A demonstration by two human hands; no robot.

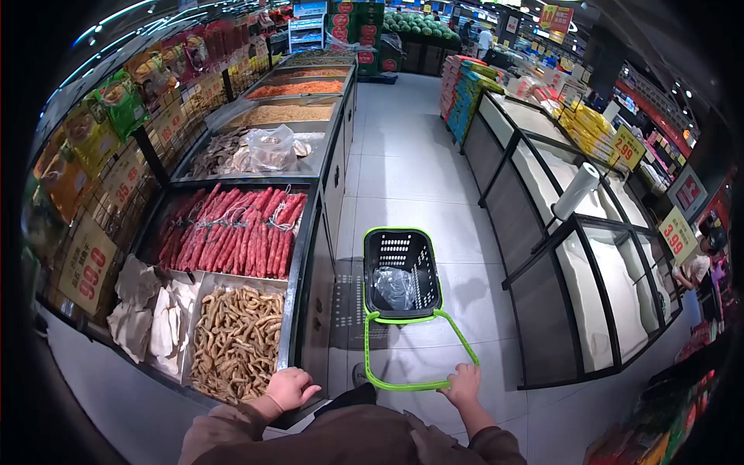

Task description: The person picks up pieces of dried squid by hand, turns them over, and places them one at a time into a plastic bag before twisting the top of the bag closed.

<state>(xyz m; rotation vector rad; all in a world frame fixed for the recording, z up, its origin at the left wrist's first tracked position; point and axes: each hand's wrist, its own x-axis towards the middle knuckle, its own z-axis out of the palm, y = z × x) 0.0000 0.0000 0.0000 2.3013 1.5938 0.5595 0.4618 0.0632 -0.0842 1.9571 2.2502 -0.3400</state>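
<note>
My right hand point(464, 381) is closed around the corner of the bright green handle of a black shopping basket point(403, 314). The basket is in the aisle ahead of me, and a crumpled clear plastic bag point(395, 288) lies inside it. By the near corner of the left-hand display counter is my left hand point(290, 387), loosely curled with thumb apart and nothing visible in it. Right beside it, a bin holds brown, finger-shaped dried goods point(239, 333). Red sausages point(236, 232) tied with string fill the bin behind, and flat whitish dried pieces point(167, 318) lie at the left.
Black-framed bins of white grain point(593, 298) line the right side, with a plastic bag roll point(577, 190) on a post. A tiled aisle point(395, 155) runs between the counters. Stacked colourful sacks point(469, 97) stand farther back. Price signs point(87, 263) and packets hang at left.
</note>
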